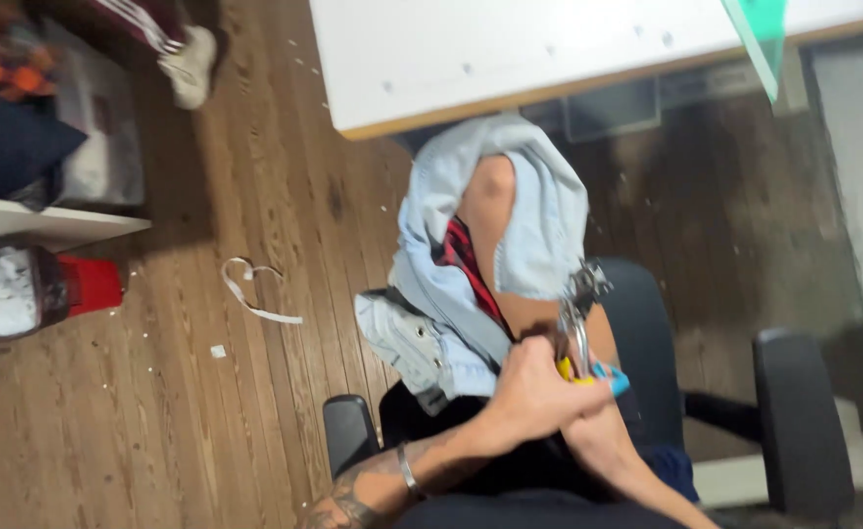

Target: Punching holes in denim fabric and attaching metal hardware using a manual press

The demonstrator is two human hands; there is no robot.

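My left hand (534, 392), on a tattooed forearm with a thin bracelet, is closed around a plier-like metal tool (578, 313) with yellow and blue handles. The tool's jaws point up and touch the edge of a light-blue denim garment (510, 225). The denim is draped over a bare limb (495, 201) that runs up from the lower right; a red and black fabric (463, 260) shows beneath it. My right hand cannot be made out anywhere in the blurred view.
I sit on a black chair with armrests (804, 411) on a wooden floor. A white table (549, 49) stands ahead. A white fabric strip (255, 294) and scraps lie on the floor. A red container (89, 284) and another person's shoe (191, 64) are at the left.
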